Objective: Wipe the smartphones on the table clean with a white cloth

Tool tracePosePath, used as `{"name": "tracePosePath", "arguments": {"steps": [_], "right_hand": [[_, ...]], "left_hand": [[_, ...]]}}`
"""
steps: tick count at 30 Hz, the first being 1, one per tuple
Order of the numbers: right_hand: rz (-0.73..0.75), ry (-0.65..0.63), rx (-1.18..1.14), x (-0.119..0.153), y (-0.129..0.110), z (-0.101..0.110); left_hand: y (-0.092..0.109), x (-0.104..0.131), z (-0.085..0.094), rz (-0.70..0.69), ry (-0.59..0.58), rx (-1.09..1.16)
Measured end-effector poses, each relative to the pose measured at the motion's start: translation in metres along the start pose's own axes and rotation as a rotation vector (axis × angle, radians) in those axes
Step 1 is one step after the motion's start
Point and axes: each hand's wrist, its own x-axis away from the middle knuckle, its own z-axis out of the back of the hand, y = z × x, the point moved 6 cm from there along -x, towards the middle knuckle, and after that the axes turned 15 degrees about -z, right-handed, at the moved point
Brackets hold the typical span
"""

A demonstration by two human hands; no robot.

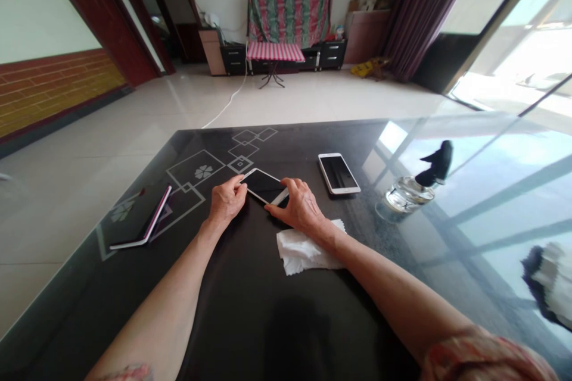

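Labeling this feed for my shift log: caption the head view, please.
Left hand and right hand hold a white-edged phone above a glossy black table.

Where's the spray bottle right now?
In the head view, the spray bottle stands on the right side of the black table, to the right of the white phone lying flat beyond the right hand.

The white crumpled thing (554, 283) runs off the right edge, too blurred to name. 1 forearm (330, 235) hides part of the tissue (304, 250). Both sleeves (487, 357) are cut off below.
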Motion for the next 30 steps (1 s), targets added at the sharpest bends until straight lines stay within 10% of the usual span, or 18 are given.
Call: {"name": "tracePosePath", "arguments": {"steps": [9,16,30], "right_hand": [[-0.089,-0.022,0.036,0.000,0.000,0.001],[-0.200,0.021,0.114,-0.006,0.008,0.018],[-0.475,0.246,0.306,-0.033,0.080,0.082]], "left_hand": [[0.004,0.013,-0.032,0.375,-0.047,0.418],[0.021,-0.001,-0.052,0.288,-0.014,0.481],[0.116,-0.087,-0.149,0.166,-0.136,0.520]]}}
